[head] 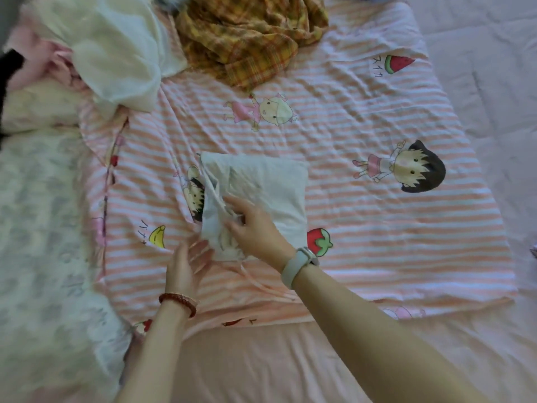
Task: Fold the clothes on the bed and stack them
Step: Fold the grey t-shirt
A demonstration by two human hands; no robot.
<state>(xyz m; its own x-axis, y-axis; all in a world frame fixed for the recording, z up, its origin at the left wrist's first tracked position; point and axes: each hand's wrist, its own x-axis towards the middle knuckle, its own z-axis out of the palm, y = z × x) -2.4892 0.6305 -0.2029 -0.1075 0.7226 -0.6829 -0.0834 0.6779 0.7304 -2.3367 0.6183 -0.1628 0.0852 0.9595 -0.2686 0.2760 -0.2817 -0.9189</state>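
pink bed [261,359]: right hand [255,225] grips white garment [261,187], left hand [186,263] spread (fingers blurred).

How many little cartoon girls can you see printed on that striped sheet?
3: one in a pink dress below the plaid shirt, one dark-haired at right, one partly hidden under the white garment. More may be covered.
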